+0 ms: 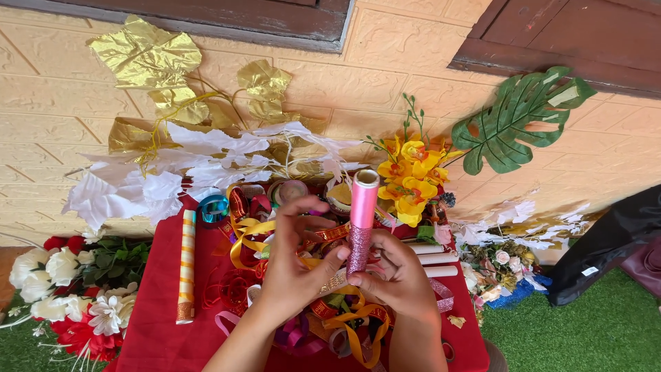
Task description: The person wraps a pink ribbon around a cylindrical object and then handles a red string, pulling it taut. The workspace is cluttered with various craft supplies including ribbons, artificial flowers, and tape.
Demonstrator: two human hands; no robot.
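I see the pink ribbon roll [361, 220] upright at centre, pinched low by my closed right hand [392, 279]; left hand [296, 265] half-curled, thumb touching at 9 o'clock. Judged light, stiff, glittery; grip the lower core.

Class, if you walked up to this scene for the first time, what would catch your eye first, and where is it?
Centre frame, the left hand and right hand hold an upright pink glitter roll over a red cloth strewn with ribbons. Behind it are yellow artificial orchids, with gold leaves upper left and a green leaf upper right.
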